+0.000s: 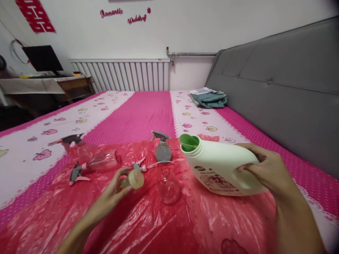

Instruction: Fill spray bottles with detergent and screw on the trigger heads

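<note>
My right hand (267, 169) grips a large pale-green detergent bottle (219, 165), tilted on its side with its open green spout pointing left. My left hand (116, 187) pinches the bottle's pale-green cap (135, 179) just above the red plastic sheet (159, 218). A clear, uncapped spray bottle (168, 188) stands between the two hands. Its grey and pink trigger head with a tube (144, 165) lies beside the cap.
A filled spray bottle (162, 147) stands behind. Two more clear spray bottles (97, 160) lie at the left with trigger heads. The pink bedspread (137, 113) has folded clothes (210, 98) at the far right. A grey headboard (286, 91) runs along the right.
</note>
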### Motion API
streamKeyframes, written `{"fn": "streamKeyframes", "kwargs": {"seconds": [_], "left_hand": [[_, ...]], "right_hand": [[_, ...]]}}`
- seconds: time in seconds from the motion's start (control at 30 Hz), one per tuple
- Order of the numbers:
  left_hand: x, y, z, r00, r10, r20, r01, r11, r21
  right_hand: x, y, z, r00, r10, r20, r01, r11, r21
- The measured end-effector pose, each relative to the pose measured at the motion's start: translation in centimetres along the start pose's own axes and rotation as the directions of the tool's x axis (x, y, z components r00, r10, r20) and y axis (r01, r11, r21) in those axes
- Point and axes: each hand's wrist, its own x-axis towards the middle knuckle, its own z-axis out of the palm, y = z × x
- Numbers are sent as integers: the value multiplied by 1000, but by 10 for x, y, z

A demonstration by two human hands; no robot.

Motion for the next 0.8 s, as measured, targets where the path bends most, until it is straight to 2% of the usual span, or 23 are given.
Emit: {"fn": "streamKeyframes", "kwargs": {"seconds": [0.1,0.2,0.33,0.43,0.53,0.6,0.7,0.8], "left_hand": [[-5,-18,6,998,48,39,-53,990,130],[-8,-18,9,993,87,74,-102,972,214],[-15,-16,10,994,38,107,-63,967,248],[-16,-17,8,995,23,101,-54,950,308],[-13,-25,2,996,60,66,-81,912,402],[-9,-35,-3,995,97,11,-92,894,438],[-2,-51,-7,986,137,-99,-68,859,508],[2,-66,-6,984,145,-100,-63,819,570]], "right_hand": [[-2,1,-1,993,89,77,-91,996,11],[-3,4,-2,985,132,113,-134,991,10],[-3,14,-6,978,113,177,-119,993,25],[-2,22,-10,970,122,212,-120,992,-24],[0,28,-15,965,100,241,-81,993,-88],[2,31,-17,967,42,250,-11,992,-125],[4,32,-18,979,-56,197,103,965,-240],[4,27,-13,990,-73,122,106,949,-298]]}}
